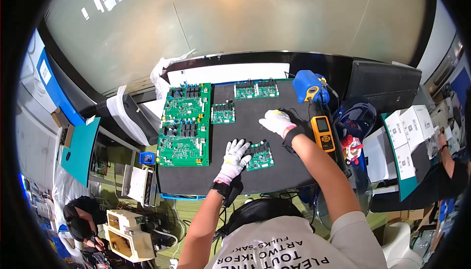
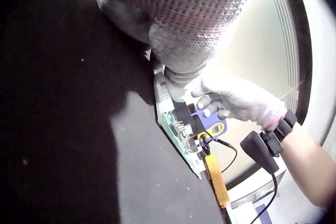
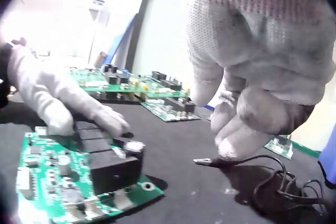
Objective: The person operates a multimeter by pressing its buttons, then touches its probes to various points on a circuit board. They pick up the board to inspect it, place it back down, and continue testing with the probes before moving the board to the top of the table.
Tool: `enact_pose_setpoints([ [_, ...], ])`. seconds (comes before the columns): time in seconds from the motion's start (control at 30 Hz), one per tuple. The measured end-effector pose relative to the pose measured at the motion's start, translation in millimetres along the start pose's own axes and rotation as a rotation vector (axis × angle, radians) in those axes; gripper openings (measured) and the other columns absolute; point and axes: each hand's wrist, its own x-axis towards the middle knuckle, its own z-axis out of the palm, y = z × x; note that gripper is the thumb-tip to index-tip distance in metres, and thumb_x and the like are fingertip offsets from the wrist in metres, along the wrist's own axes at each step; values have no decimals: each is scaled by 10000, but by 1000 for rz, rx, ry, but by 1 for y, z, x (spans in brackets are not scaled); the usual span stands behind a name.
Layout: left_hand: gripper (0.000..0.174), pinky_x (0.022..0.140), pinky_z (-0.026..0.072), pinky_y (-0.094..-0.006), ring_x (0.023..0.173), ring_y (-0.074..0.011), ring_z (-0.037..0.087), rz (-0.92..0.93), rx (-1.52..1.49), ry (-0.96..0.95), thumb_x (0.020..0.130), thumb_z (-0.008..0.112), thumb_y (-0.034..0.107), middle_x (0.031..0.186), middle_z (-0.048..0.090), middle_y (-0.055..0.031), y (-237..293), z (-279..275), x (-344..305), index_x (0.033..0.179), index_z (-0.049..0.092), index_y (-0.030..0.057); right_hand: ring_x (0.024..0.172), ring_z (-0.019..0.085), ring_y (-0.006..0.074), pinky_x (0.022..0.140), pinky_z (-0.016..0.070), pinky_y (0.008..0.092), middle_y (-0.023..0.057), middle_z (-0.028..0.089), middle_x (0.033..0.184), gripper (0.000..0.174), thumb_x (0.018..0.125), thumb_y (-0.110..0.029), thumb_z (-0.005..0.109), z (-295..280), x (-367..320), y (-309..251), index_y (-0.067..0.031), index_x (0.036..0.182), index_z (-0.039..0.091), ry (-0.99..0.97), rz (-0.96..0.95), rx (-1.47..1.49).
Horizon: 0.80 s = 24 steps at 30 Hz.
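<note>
My gloved left hand [image 1: 233, 160] rests at the left edge of a small green circuit board [image 1: 260, 156], thumb and a finger reaching onto it beside its black block components [image 3: 107, 155]. In the left wrist view a fingertip touches the board. To the right, my gloved right hand [image 1: 275, 121] is above the dark mat with fingers loosely bent and nothing visible between them. Below its fingertips in the right wrist view is a thin black lead with a metal clip end [image 3: 203, 161]; the lead coils off to the right.
Large green boards [image 1: 184, 124] cover the mat's left side. Smaller boards [image 1: 223, 113] lie at the back. A yellow handheld meter [image 1: 323, 134] and a blue device [image 1: 309, 86] stand at the right. Other people sit at both sides.
</note>
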Motion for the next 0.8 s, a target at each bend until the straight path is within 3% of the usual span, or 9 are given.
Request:
enact_pose_setpoints([
  [0.03, 513, 1078, 215, -473, 1252, -375, 374, 1, 0, 1, 810, 604, 360, 1311, 468, -154, 0, 0, 0, 1261, 506, 137, 917, 622, 352, 794, 486, 433, 177, 651, 971, 411, 787, -406, 543, -8, 6, -4, -56, 960, 671, -188, 155, 56],
  [0.2, 504, 1078, 221, -464, 1243, -372, 388, -29, -34, 39, 809, 604, 366, 1295, 485, -155, 5, -2, 0, 1244, 521, 126, 926, 624, 341, 803, 490, 418, 175, 648, 994, 436, 780, -445, 573, 9, 14, 2, -57, 949, 677, -176, 235, 23],
  [0.27, 505, 1079, 221, -463, 1244, -369, 388, -36, -35, 37, 807, 607, 364, 1294, 486, -154, 6, -4, 0, 1244, 522, 124, 765, 645, 339, 714, 491, 416, 177, 662, 764, 445, 791, -446, 557, 14, 16, 4, -20, 809, 683, -31, 215, 50],
  [0.37, 503, 1080, 221, -461, 1244, -365, 389, -41, -28, 23, 795, 623, 346, 1289, 493, -148, 5, -3, 0, 1235, 531, 121, 646, 649, 286, 619, 496, 394, 142, 661, 705, 370, 790, -383, 602, 29, 26, 9, -23, 742, 675, -54, 288, 90],
  [0.47, 496, 1081, 223, -458, 1243, -360, 392, -68, -8, 10, 769, 652, 308, 1282, 502, -137, 6, -3, 4, 1217, 549, 119, 695, 663, 253, 646, 508, 368, 115, 675, 735, 295, 754, -332, 631, 32, 30, 12, -45, 803, 683, -185, 455, 341],
  [0.5, 494, 1081, 225, -456, 1243, -358, 393, -95, -2, 4, 754, 667, 286, 1280, 505, -131, 10, -4, 4, 1206, 559, 118, 537, 624, 181, 511, 476, 315, 77, 640, 615, 285, 786, -313, 622, 37, 32, 17, -37, 718, 650, -226, 437, 574],
  [0.53, 476, 1082, 227, -456, 1242, -353, 396, -132, -17, 2, 728, 684, 234, 1273, 512, -124, 14, -5, 6, 1177, 581, 113, 537, 624, 181, 511, 476, 315, 77, 640, 615, 285, 786, -313, 622, 42, 32, 23, -37, 718, 650, -231, 439, 566],
  [0.6, 454, 1083, 233, -453, 1236, -350, 404, -163, 4, 0, 723, 680, 213, 1262, 522, -123, 20, -6, 8, 1157, 596, 110, 459, 568, 125, 415, 400, 261, 42, 618, 590, 284, 816, -313, 615, 41, 26, 28, -56, 697, 632, -211, 307, 978],
  [0.8, 450, 1086, 240, -439, 1243, -353, 401, -56, -33, -52, 715, 685, 220, 1245, 536, -125, 25, -2, 10, 1143, 607, 105, 567, 521, 35, 474, 348, 165, -19, 598, 679, 220, 870, -258, 581, -13, -19, 0, -68, 769, 625, -214, 102, 1051],
])
